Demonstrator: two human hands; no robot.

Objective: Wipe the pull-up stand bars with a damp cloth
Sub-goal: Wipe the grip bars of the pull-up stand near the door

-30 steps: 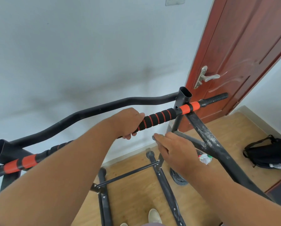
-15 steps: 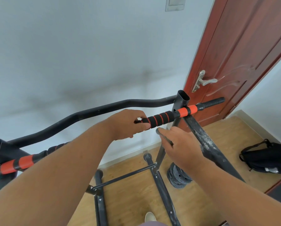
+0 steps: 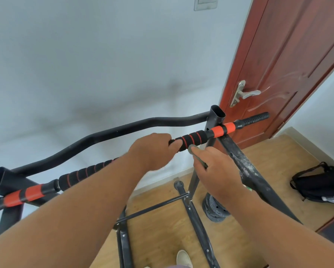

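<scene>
The black pull-up stand fills the view. Its straight front bar (image 3: 193, 139) carries black foam with red rings and orange bands, and a curved black bar (image 3: 123, 130) runs behind it. My left hand (image 3: 154, 149) grips the foam bar from above, near its middle. Just to the right, my right hand (image 3: 218, 171) holds a small grey-green cloth (image 3: 198, 158). The cloth's upper end sits just under the foam, beside my left fingers. A scuffed, whitish-stained diagonal strut (image 3: 245, 167) slopes down at the right.
A red-brown door (image 3: 288, 64) with a metal lever handle (image 3: 247, 93) stands close behind the stand's right post. On the wooden floor lie grey weight plates (image 3: 214, 207), a black backpack (image 3: 321, 184) and the stand's base rails (image 3: 197, 225). My shoe (image 3: 183, 258) shows below.
My right hand has risen with the cloth from the lower strut up to the foam bar beside my left hand. My left hand has kept its grip on the bar.
</scene>
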